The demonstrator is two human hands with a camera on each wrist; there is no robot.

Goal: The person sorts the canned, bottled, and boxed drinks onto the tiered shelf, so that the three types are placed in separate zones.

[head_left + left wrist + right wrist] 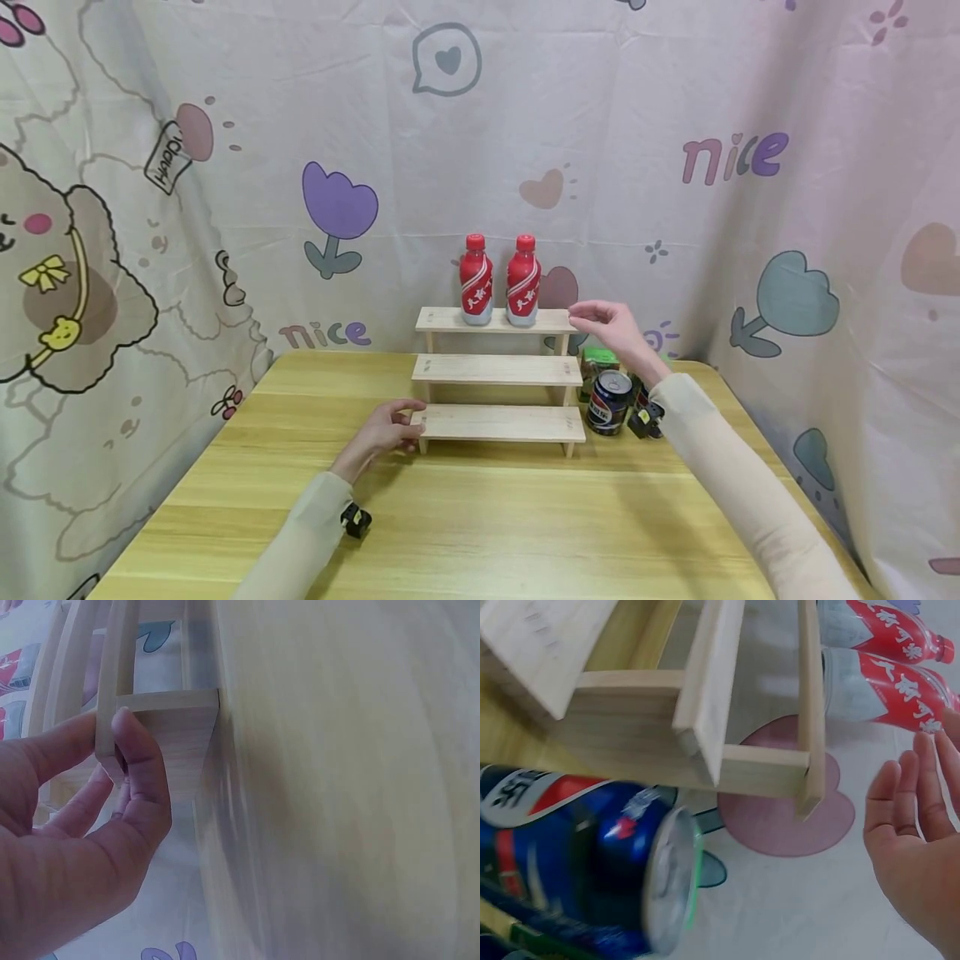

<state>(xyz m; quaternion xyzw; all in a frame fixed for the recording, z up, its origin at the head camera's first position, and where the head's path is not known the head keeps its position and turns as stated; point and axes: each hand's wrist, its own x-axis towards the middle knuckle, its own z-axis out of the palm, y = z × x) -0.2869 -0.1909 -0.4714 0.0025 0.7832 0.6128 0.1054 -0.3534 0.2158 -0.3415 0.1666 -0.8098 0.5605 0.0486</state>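
A three-step wooden display rack [497,369] stands on the table. On its top step two red drink bottles [476,282] with red caps are upright side by side. My left hand [386,427] pinches the left end of the lowest step; in the left wrist view its thumb and fingers [141,746] wrap the board's end. Beside the right end of the top step is my right hand [609,327], its fingers fairly straight and close together. It holds nothing in the right wrist view, where the fingers [928,787] overlap near the cap of the closer bottle [907,690].
A dark blue soda can [609,404] stands just right of the rack. Behind it is a green-topped item [598,357], and another dark can is partly covered by the right wrist camera [647,419]. A printed curtain [465,150] hangs behind the table [480,525].
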